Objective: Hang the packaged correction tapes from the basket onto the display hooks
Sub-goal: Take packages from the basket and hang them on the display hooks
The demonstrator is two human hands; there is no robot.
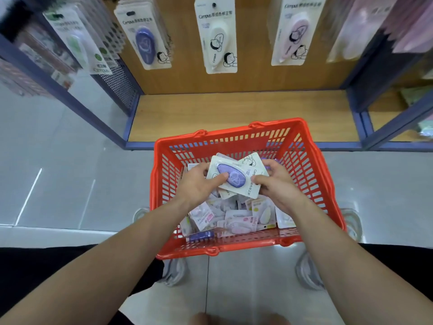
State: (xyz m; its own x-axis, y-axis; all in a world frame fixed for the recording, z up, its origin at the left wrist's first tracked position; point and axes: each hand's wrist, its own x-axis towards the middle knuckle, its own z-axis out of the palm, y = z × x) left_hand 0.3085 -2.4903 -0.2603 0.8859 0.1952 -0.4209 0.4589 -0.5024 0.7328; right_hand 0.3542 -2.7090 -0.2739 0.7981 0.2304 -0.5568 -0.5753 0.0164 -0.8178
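You stood in a shop aisle on a grey tiled floor, facing a wooden display panel set in a blue frame. Rows of packs hung on it: green packs at the left edge, then purple packs, white packs and pink packs. The hooks were mostly hidden behind the cards.

The red basket sat on the floor against the front edge of the display's low shelf, right under those rows, probably to keep each lift short.

Both hands were down in the basket. Your left hand pinched the left end of a purple correction tape pack, thumb laid across its face. Your right hand gripped the right end, fingers curled round the card edge. A few more cards were fanned out behind the top one. Holding them at both ends looked like a way to square the bunch and line up the hang holes.

The bunch was held just above the loose packs heaped on the basket floor, nearer its far wall. Nothing in your hands had reached a hook yet. By colour, the row second from the left seemed the place for it.
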